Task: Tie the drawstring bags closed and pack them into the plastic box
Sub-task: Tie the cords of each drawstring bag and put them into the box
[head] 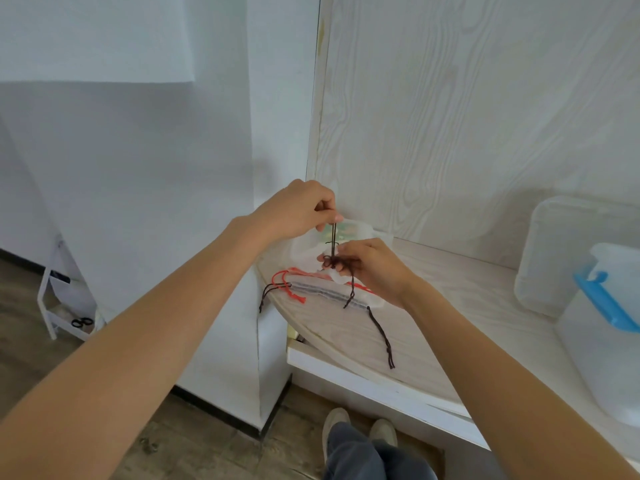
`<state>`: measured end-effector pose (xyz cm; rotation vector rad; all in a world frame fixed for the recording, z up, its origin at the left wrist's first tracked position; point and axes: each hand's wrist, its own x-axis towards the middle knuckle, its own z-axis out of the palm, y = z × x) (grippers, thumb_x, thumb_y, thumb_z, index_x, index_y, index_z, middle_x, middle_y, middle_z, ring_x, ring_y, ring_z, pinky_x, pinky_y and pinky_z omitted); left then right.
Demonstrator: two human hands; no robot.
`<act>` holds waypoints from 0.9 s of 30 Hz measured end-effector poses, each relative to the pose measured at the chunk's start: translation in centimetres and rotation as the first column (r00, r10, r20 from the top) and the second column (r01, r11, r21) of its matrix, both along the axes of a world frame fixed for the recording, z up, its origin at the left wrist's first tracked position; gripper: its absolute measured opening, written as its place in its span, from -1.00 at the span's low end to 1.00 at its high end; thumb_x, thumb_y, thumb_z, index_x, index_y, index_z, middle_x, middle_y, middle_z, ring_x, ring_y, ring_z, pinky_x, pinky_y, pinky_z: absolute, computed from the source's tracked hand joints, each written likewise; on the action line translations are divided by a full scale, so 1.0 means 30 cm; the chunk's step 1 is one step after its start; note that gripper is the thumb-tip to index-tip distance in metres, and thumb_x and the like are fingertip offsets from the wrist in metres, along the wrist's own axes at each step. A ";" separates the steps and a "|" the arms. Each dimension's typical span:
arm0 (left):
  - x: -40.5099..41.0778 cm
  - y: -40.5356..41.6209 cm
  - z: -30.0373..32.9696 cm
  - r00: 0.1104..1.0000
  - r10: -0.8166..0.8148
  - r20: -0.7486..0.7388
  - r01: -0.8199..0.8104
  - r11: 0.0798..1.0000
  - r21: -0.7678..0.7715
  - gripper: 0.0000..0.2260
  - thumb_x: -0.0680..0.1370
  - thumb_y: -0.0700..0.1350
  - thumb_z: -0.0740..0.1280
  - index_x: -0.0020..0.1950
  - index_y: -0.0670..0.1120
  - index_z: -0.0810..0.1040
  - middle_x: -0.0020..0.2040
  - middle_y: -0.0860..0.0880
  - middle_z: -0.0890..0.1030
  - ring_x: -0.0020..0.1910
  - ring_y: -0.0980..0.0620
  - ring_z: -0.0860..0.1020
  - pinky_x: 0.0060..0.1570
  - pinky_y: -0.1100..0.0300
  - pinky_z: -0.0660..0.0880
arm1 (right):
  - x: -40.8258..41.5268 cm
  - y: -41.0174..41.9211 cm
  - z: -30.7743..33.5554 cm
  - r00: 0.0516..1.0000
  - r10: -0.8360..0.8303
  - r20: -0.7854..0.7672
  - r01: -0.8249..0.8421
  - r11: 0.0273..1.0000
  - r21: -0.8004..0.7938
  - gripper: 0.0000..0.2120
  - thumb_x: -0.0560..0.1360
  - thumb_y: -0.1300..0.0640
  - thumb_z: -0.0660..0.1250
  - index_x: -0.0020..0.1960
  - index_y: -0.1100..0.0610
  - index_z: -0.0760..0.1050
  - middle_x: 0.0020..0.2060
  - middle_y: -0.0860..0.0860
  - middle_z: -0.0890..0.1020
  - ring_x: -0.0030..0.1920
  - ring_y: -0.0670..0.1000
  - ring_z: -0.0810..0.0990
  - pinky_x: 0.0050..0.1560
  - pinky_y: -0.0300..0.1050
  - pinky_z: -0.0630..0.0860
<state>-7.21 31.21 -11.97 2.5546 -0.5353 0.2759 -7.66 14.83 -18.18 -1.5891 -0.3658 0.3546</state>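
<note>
Left hand (pixel 294 211) and right hand (pixel 370 268) pinching dark drawstring (pixel 333 237) above sheer bag (pixel 311 247) on pale shelf (pixel 450 306).

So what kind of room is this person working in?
Probably a room in a home, though I can't be sure: a pale wood-grain counter against plain white walls, a wood-look floor, and a small white rack holding scissors.

Hands: two are seen, left (pixel 294 211) and right (pixel 375 268).
Drawstring bags: three can be counted, one held (pixel 311 249), two flat (pixel 329 294), partly hidden.
Plastic boxes: one (pixel 599 341).
Lids: one (pixel 554 258).
Scissors: one pair (pixel 82 322).
Shoes: two (pixel 334 422).
</note>
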 end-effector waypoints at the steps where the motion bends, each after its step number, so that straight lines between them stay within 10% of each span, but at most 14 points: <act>1: 0.007 -0.005 -0.001 1.000 0.000 -0.012 0.000 1.000 -0.013 -0.81 0.53 -0.02 0.34 -0.26 -0.04 0.52 -0.33 0.02 0.61 -0.37 0.07 0.49 -0.31 0.21 0.41 | 0.001 -0.002 -0.001 1.000 0.009 0.011 -0.009 1.000 -0.007 -0.79 0.54 0.30 0.18 -0.12 0.35 0.57 -0.17 0.14 0.67 -0.30 -0.08 0.54 -0.21 -0.28 0.47; 8: 0.050 -0.061 -0.074 0.972 0.194 0.132 -0.174 0.974 -0.144 -0.90 0.53 -0.08 0.33 0.04 -0.02 0.54 -0.06 0.06 0.59 -0.06 0.04 0.55 0.09 0.02 0.44 | 0.011 0.008 0.017 0.995 -0.100 0.025 0.100 0.995 -0.014 -0.82 0.54 0.30 0.24 -0.02 0.37 0.58 -0.31 0.09 0.60 -0.39 -0.11 0.48 -0.34 -0.34 0.44; 13: -0.061 -0.059 -0.148 0.975 0.154 0.162 -0.083 0.923 -0.377 -0.91 0.53 -0.13 0.33 0.01 -0.10 0.54 -0.16 0.02 0.59 -0.22 0.09 0.53 -0.18 0.42 0.41 | 0.027 0.011 0.014 0.980 -0.190 -0.067 0.195 0.976 0.095 -0.83 0.54 0.35 0.22 -0.11 0.39 0.56 -0.38 0.12 0.56 -0.42 -0.08 0.45 -0.42 -0.34 0.42; 27: -0.077 -0.063 -0.191 0.986 0.133 0.103 -0.066 0.869 -0.491 -0.90 0.42 -0.21 0.46 -0.08 -0.13 0.63 -0.16 -0.03 0.66 -0.17 0.09 0.60 -0.16 0.46 0.46 | 0.014 0.010 0.015 0.984 -0.174 0.030 0.172 0.984 0.050 -0.87 0.55 0.26 0.26 -0.08 0.30 0.55 -0.36 0.07 0.52 -0.40 -0.10 0.46 -0.37 -0.33 0.41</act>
